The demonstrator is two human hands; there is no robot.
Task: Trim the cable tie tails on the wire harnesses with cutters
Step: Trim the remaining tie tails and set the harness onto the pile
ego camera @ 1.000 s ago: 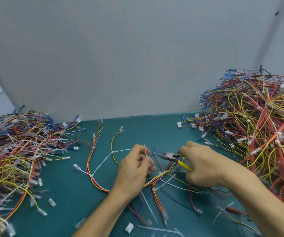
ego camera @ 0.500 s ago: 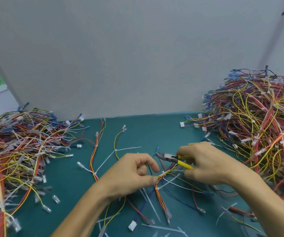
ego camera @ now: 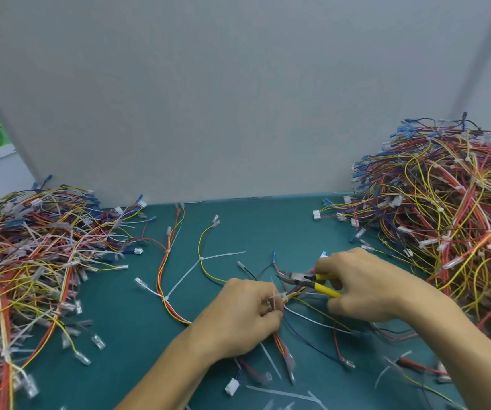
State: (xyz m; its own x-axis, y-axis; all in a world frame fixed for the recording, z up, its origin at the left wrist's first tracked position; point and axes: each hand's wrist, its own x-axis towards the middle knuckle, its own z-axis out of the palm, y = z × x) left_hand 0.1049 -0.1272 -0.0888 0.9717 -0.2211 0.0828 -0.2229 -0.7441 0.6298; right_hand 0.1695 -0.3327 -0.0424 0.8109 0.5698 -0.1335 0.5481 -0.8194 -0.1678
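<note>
A wire harness (ego camera: pixel 293 295) of red, yellow and blue wires is held just below and to the left of a pair of yellow-handled cutters (ego camera: pixel 309 281), over a green mat (ego camera: pixel 253 226). Half a second ago the left hand (ego camera: pixel 238 315) lay loosely curled beside the bundle; now its fingers are closed around the harness and it is pinched at a tie. A pale, blurred cable tie tail (ego camera: pixel 274 297) is stood up just left of the cutters' tip. The cutters are gripped by the right hand (ego camera: pixel 368 285), fingers wrapped round the handles, much as in both earlier frames, with the nose pointed left at the tie; whether the blades are parted cannot be told. It is judged that a fresh tail has been presented and the next cut is about to be made. Cut-off tails (ego camera: pixel 271 359) are scattered below the cutters. A low pile of harnesses (ego camera: pixel 31 261) is seen far left of the cutters, a taller pile (ego camera: pixel 445 217) to their right.
</note>
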